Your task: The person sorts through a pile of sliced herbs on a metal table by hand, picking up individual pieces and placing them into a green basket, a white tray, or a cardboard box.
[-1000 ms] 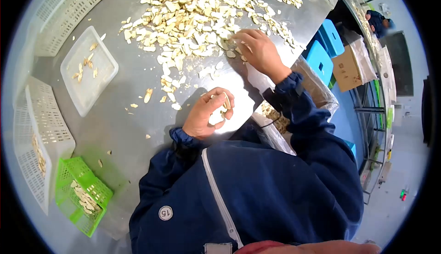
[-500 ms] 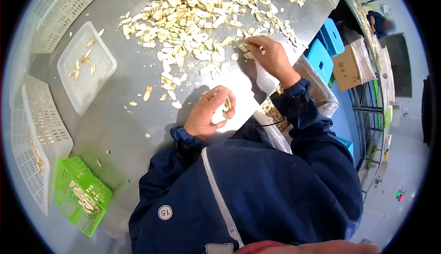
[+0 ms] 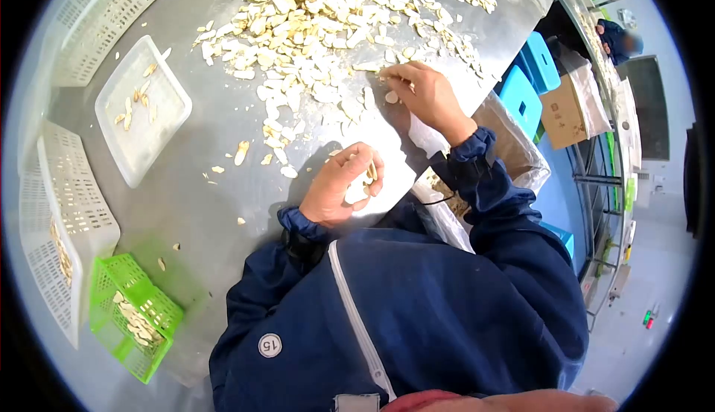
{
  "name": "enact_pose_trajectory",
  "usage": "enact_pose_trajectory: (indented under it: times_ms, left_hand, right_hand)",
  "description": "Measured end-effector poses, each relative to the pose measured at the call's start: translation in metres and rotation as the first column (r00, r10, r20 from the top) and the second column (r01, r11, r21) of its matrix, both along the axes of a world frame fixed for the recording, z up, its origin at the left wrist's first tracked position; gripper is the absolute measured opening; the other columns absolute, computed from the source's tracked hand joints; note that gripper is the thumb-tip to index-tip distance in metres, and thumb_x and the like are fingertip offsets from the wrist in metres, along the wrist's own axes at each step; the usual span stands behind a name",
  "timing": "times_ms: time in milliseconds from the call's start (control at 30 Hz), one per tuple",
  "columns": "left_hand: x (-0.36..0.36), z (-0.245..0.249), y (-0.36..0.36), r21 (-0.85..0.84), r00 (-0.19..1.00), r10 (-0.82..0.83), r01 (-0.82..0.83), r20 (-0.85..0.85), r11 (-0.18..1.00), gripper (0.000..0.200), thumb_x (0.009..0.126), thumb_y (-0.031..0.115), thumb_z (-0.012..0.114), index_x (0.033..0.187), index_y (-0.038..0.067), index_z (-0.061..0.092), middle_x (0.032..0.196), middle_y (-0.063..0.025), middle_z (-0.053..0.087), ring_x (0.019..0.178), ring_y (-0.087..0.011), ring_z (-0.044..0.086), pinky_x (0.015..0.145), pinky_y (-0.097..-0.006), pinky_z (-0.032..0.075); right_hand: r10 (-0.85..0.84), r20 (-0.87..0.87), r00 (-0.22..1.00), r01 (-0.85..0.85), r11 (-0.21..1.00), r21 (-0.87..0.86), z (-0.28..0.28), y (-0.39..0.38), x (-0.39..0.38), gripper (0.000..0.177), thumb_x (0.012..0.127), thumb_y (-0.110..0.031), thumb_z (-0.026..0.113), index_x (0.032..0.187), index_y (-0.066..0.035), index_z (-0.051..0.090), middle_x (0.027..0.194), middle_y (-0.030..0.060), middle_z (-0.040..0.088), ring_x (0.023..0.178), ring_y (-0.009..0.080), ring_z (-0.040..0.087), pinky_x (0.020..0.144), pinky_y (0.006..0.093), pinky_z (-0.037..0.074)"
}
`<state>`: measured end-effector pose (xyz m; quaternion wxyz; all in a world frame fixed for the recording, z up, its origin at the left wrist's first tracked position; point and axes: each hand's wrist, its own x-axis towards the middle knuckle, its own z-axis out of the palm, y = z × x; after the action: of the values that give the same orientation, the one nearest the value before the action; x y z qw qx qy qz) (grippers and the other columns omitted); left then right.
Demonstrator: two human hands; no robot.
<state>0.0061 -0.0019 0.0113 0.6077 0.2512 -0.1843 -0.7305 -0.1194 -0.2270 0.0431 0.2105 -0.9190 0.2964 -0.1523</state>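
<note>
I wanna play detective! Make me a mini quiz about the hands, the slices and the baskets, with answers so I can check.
1. True or false: the left hand has slices in it.
2. Which is nearest the big pile?
A) left hand
B) right hand
C) flat white tray
3. Fill the gap: the smallest basket, at the lower left of the picture, is coloured ____.

Key: 1 true; 2 B; 3 green.

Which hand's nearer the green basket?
Left. The left hand is beyond the green basket and to its right; the right hand is farther off that way, beside the slice pile.
</note>
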Motion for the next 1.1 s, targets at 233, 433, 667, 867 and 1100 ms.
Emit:
enact_pose_trajectory:
  times_ms: [233, 433, 667, 867, 1100]
  left_hand:
    - [0.002, -0.008, 0.002, -0.316, 0.893, 0.189, -0.056, 0.409, 0.947, 0.01, 0.107, 0.016, 0.058, 0.105, 0.007, 0.059, 0.09, -0.0019, 0.056, 0.072, -0.0083, 0.055, 0.049, -0.0204, 0.039]
    - [0.0, -0.009, 0.0, -0.035, 0.999, 0.0, -0.002, -0.046, 0.999, 0.031, 0.11, 0.04, 0.058, 0.104, 0.01, 0.062, 0.09, 0.0004, 0.057, 0.079, -0.0092, 0.059, 0.046, -0.021, 0.037]
    - [-0.004, -0.017, -0.002, -0.012, 0.99, 0.001, -0.003, -0.142, 1.0, 0.026, 0.108, 0.035, 0.062, 0.106, 0.009, 0.064, 0.094, -0.0035, 0.065, 0.071, -0.0093, 0.063, 0.042, -0.019, 0.041]
    - [0.001, -0.013, 0.002, -0.121, 0.987, -0.114, 0.128, 0.117, 0.984, 0.029, 0.109, 0.034, 0.062, 0.105, 0.006, 0.066, 0.093, -0.0018, 0.065, 0.075, -0.0089, 0.062, 0.058, -0.022, 0.047]
    - [0.001, -0.006, 0.002, -0.234, 0.935, -0.217, 0.287, 0.282, 0.929, 0.03, 0.107, 0.034, 0.062, 0.106, 0.005, 0.066, 0.092, -0.0012, 0.065, 0.075, -0.0085, 0.062, 0.068, -0.025, 0.049]
  right_hand:
    - [0.056, -0.073, 0.996, -0.074, 0.961, -0.267, -0.01, -0.008, 0.052, 0.021, 0.099, -0.026, 0.065, 0.107, -0.011, 0.077, 0.102, 0.014, 0.074, 0.091, 0.0375, 0.071, 0.081, 0.0467, 0.058]
    - [0.14, -0.188, 0.972, -0.194, 0.932, -0.306, -0.006, -0.025, 0.057, 0.018, 0.101, -0.025, 0.065, 0.104, -0.009, 0.072, 0.093, 0.0177, 0.072, 0.083, 0.0414, 0.07, 0.071, 0.0498, 0.055]
    - [0.127, -0.334, 0.934, -0.221, 0.939, -0.263, 0.023, -0.017, 0.09, 0.022, 0.099, -0.025, 0.065, 0.107, -0.007, 0.076, 0.091, 0.0177, 0.076, 0.081, 0.0392, 0.072, 0.072, 0.0452, 0.057]
    - [0.371, 0.441, 0.817, -0.553, 0.722, 0.417, 0.062, 0.052, 0.183, 0.047, 0.107, -0.024, 0.064, 0.15, -0.003, 0.056, 0.126, 0.0153, 0.073, 0.109, 0.0221, 0.074, 0.092, 0.0299, 0.058]
    - [0.767, -0.015, 0.642, -0.755, 0.628, -0.187, 0.048, 0.058, 0.138, 0.053, 0.097, -0.024, 0.072, 0.149, -0.02, 0.061, 0.149, 0.0127, 0.06, 0.139, 0.0358, 0.056, 0.115, 0.0486, 0.047]
